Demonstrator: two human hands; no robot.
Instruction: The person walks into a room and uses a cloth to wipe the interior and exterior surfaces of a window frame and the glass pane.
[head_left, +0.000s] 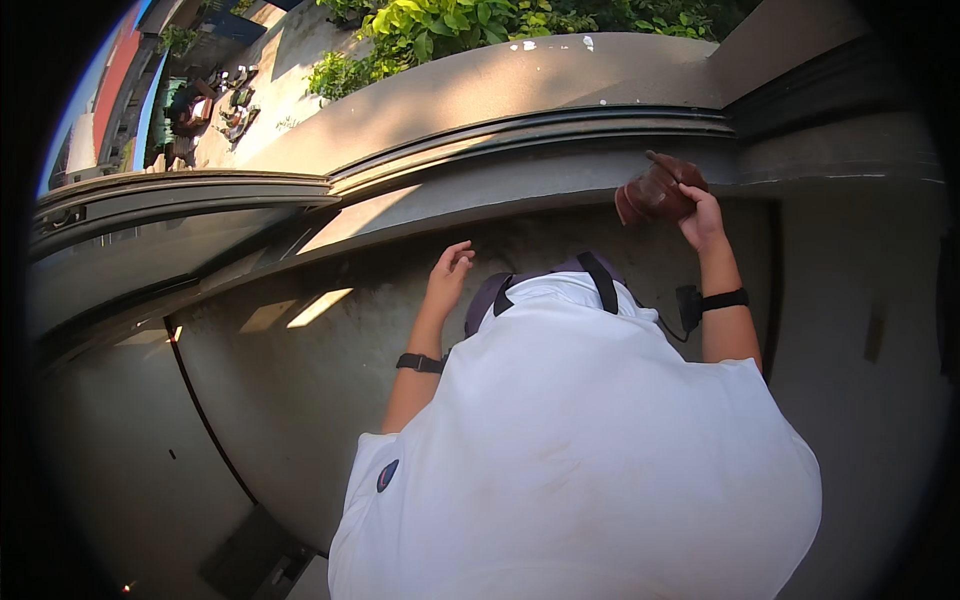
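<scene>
My right hand (702, 213) grips a brown, leather-like item (660, 191), perhaps a shoe or a pouch; blur hides its exact kind. The item is held up close to the inner window ledge (517, 176), at the right end of the window. My left hand (450, 276) is raised below the ledge, fingers loosely bent and apart, with nothing in it. Black straps go round both forearms, and a small dark device (687, 306) with a cable sits at the right one.
A sliding window's track (540, 120) runs along the sill, with a glass pane (172, 232) at the left. Outside lie a concrete ledge (637, 71), leafy plants (442, 26) and parked motorbikes (238, 116) on a paved yard. A dark object (251, 551) stands at lower left.
</scene>
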